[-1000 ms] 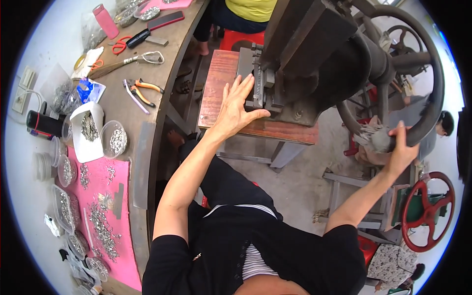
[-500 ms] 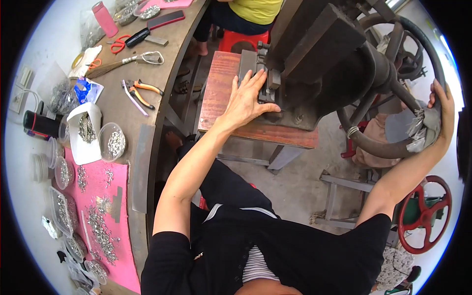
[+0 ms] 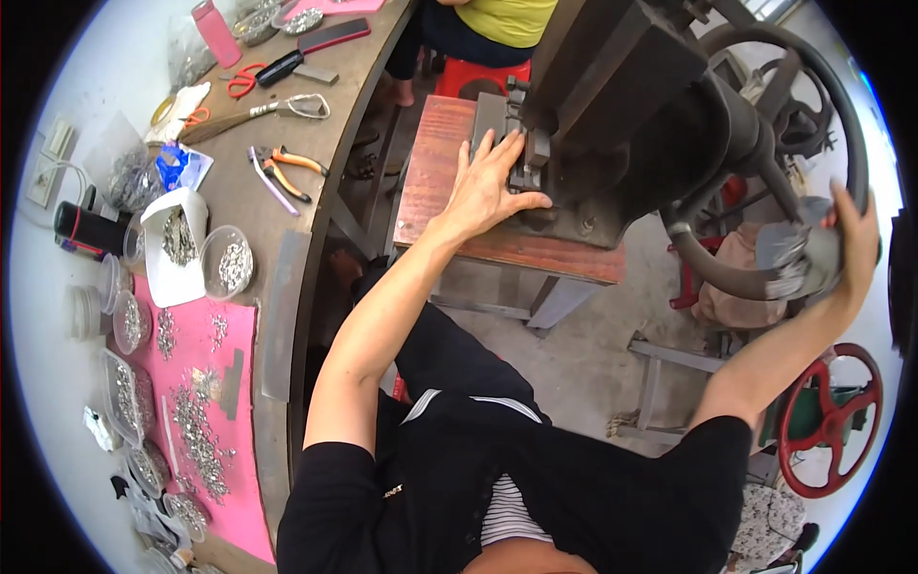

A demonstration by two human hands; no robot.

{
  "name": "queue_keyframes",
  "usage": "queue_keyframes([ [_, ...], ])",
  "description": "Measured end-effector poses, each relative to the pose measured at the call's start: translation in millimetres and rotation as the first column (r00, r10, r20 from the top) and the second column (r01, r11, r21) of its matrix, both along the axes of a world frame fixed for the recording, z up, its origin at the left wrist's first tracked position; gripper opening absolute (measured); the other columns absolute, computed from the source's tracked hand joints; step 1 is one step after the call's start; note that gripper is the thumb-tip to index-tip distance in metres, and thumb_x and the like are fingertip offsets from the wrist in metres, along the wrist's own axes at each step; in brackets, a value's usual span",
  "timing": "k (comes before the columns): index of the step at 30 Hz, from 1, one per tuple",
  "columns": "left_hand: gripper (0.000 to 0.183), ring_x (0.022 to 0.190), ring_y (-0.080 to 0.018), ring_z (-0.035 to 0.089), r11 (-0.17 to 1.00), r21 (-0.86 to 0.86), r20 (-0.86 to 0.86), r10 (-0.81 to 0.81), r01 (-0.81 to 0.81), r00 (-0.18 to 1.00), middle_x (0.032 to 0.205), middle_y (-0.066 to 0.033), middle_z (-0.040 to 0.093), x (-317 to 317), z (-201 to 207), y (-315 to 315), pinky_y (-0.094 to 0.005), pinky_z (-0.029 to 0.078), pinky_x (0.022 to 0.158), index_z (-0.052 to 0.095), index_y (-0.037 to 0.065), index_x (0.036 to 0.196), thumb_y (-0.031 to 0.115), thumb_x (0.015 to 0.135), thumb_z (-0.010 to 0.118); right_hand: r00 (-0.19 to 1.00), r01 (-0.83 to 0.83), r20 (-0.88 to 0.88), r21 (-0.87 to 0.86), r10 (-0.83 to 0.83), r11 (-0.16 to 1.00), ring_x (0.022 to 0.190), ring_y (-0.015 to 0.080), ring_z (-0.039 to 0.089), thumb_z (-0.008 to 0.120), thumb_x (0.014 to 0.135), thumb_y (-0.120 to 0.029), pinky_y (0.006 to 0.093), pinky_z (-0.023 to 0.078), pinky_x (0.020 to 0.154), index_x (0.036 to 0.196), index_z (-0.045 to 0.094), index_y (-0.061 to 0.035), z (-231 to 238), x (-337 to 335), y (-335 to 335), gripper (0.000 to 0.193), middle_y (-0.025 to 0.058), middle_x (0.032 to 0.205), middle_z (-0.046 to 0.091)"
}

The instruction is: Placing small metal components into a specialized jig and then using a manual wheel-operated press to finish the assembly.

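Note:
My left hand (image 3: 486,196) lies with its fingers spread over the metal fixture (image 3: 538,150) at the foot of a dark screw press (image 3: 612,124); its thumb points right, toward the press. Whatever is under the palm is hidden. Out at the right, my right hand (image 3: 856,230) is closed round the rim of the press's large handwheel (image 3: 849,115), beside a grey cloth wrap (image 3: 820,256) tied on the rim. That hand and the cloth are blurred by motion. The press stands on a reddish wooden bench top (image 3: 426,196).
On the left, a worktable carries a pink mat (image 3: 244,430) with small silvery metal parts, a white scoop (image 3: 161,263), clear tubs, orange-handled pliers (image 3: 287,172) and a brush. A person in yellow sits on a red stool (image 3: 469,77) beyond. A red handwheel (image 3: 830,421) stands lower right.
The handwheel has turned a little, its bottom shifting left and its left side rising, with my right hand on it. My left hand stays on the fixture. The view has shifted slightly.

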State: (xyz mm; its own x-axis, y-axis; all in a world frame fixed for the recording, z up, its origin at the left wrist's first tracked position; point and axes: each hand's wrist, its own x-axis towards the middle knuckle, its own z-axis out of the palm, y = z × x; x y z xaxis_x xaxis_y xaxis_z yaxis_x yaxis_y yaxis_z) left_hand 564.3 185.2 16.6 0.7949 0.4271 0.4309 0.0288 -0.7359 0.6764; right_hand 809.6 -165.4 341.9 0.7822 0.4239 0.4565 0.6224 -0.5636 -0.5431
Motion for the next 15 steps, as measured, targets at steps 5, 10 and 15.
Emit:
queue_keyframes([
  [5, 0.106, 0.152, -0.0457, 0.025, 1.000, -0.018, -0.017, 0.003, -0.003, 1.000, 0.160, -0.0194, 0.040, -5.1, 1.6, 1.8, -0.0629, 0.011, 0.123, 0.042, -0.001, 0.153, 0.056, 0.073, 0.084, 0.996, -0.066, -0.058, 0.040, 0.068, 0.997, 0.057, 0.0051, 0.046, 0.070, 0.097, -0.034, 0.0216, 0.037, 0.055, 0.097, 0.060, -0.0077, 42.0, 20.0, 38.3, 0.028, -0.0040, 0.070, 0.050],
  [10, 0.109, 0.155, -0.0388, 0.022, 1.000, -0.022, -0.101, -0.018, 0.016, 0.995, 0.162, -0.0167, 0.038, 0.3, 8.7, 1.4, -0.0568, 0.011, 0.125, 0.041, -0.002, 0.153, 0.059, 0.073, 0.083, 0.853, 0.059, 0.414, 0.527, -0.318, 0.848, 0.066, 0.0132, 0.065, 0.078, 0.089, -0.010, 0.0253, 0.052, 0.065, 0.121, 0.055, 0.0029, -157.7, -69.3, 16.1, 0.041, 0.0083, 0.081, 0.067],
  [15, 0.084, 0.147, -0.0305, 0.041, 0.859, -0.492, 0.145, -0.077, 0.140, 0.986, 0.153, -0.0185, 0.051, -21.4, -12.9, 44.1, -0.0441, 0.030, 0.121, 0.046, -0.001, 0.151, 0.038, 0.085, 0.082, 0.985, 0.046, 0.151, 0.221, -0.081, 0.974, 0.073, 0.0133, 0.065, 0.079, 0.091, -0.019, 0.0249, 0.050, 0.071, 0.120, 0.059, 0.0019, -59.4, -21.5, -16.1, 0.041, 0.0082, 0.086, 0.068],
])
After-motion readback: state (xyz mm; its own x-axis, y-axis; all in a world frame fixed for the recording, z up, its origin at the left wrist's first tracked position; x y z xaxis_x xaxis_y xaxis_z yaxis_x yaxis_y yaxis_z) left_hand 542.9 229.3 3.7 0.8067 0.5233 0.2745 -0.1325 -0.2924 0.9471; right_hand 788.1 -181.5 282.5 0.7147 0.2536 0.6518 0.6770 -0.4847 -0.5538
